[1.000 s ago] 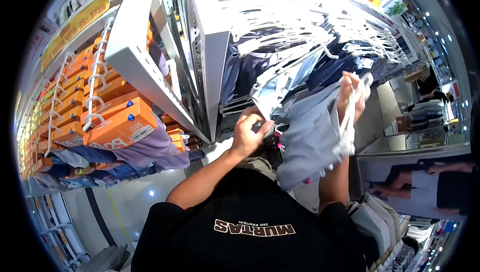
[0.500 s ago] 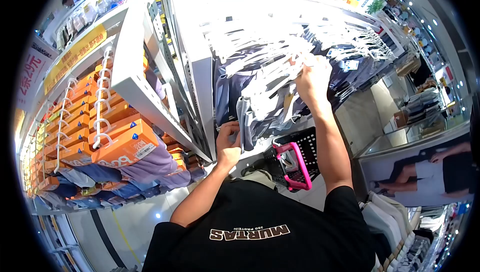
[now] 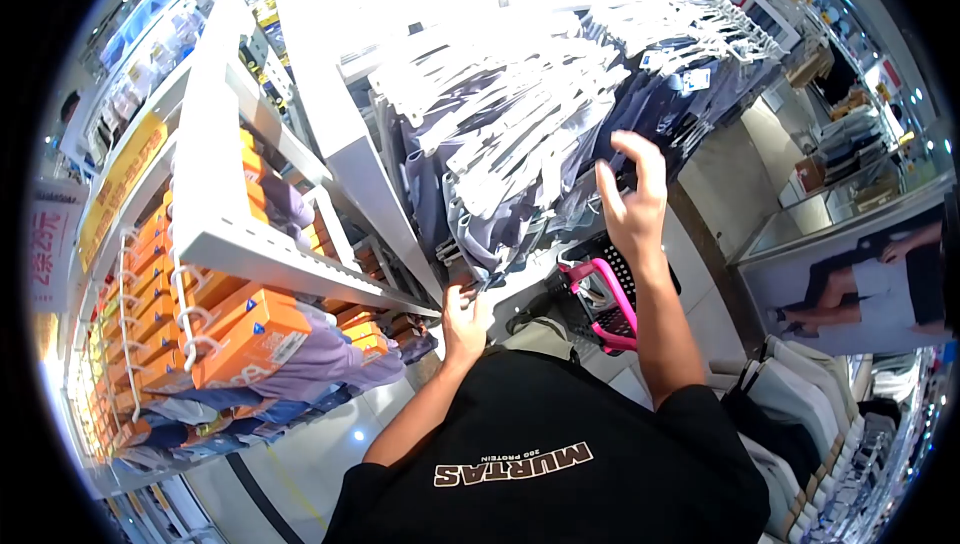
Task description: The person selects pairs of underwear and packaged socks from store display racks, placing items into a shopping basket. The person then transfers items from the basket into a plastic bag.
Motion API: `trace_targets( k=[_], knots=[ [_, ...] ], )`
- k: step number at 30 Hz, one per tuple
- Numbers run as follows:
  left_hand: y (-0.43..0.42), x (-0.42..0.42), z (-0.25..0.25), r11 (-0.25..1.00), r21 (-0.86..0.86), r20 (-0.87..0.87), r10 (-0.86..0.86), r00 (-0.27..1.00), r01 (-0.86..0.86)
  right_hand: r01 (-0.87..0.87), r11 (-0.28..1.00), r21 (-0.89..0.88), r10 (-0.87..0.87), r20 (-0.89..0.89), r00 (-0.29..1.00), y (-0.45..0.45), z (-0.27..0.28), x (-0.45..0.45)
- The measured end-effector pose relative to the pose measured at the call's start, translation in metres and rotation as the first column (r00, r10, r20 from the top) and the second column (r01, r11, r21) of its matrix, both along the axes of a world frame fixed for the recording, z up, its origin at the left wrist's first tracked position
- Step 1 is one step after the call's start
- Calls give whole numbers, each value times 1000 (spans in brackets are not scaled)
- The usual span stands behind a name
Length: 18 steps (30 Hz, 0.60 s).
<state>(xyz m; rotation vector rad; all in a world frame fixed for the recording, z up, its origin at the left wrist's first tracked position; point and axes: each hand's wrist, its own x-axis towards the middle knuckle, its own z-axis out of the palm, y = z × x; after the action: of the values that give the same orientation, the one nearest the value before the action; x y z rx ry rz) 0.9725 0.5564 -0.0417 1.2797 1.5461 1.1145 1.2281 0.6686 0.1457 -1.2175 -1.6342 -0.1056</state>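
Folded dark and grey-blue garments (image 3: 500,234) hang on white hangers (image 3: 520,94) from the rack ahead. My right hand (image 3: 636,199) is raised just right of the hanging clothes, thumb and fingers apart, holding nothing. Lower down, my left hand (image 3: 466,324) is at the bottom edge of the front garments, close to a dark hem; its fingers look spread, with nothing visibly gripped. Beneath the clothes, between my arms, is a black basket with a pink handle (image 3: 612,304).
Orange-packaged goods (image 3: 265,339) hang on white hooks at the left, beside a white shelf frame (image 3: 290,269). A poster (image 3: 850,289) is at the right, above a rail of light and dark clothes (image 3: 810,394).
The grey garment held at first now hangs on the rack. My right hand has let go of the hangers and drawn back; my left hand has opened slightly below the clothes.
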Motion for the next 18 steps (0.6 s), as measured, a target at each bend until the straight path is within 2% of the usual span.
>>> trace_targets(
  k=[2,3,4,6,8,9,10,12,15,18],
  knots=[
    [-11,3,-5,988,154,55,-45,997,36,21,958,-287,-18,13,1000,-26,-53,17],
    [-15,1,-10,980,182,-10,-79,997,80,77,921,-381,-40,105,994,-43,-81,24],
    [-16,-2,-9,982,137,-40,-128,991,132,142,873,-466,-53,197,979,-60,-107,30],
    [-14,-6,-6,969,50,-24,-241,970,242,245,692,-679,-135,211,968,-96,-148,39],
    [-14,-4,-11,963,17,-5,-268,963,268,237,602,-762,-186,155,970,-119,-181,48],
    [-14,-2,-15,959,0,3,-284,959,284,204,603,-771,-260,53,964,-125,-185,49],
    [-13,1,-20,950,4,0,-311,950,311,296,617,-729,-337,95,937,-128,-192,48],
    [-14,9,-25,927,-20,20,-374,927,375,445,542,-713,-361,281,889,-125,-200,53],
    [-15,24,-27,886,-90,65,-451,890,455,520,520,-678,-390,353,850,-120,-205,61],
    [-15,36,-29,863,-78,83,-494,866,500,551,528,-646,-395,388,833,-112,-214,77]
  ],
)
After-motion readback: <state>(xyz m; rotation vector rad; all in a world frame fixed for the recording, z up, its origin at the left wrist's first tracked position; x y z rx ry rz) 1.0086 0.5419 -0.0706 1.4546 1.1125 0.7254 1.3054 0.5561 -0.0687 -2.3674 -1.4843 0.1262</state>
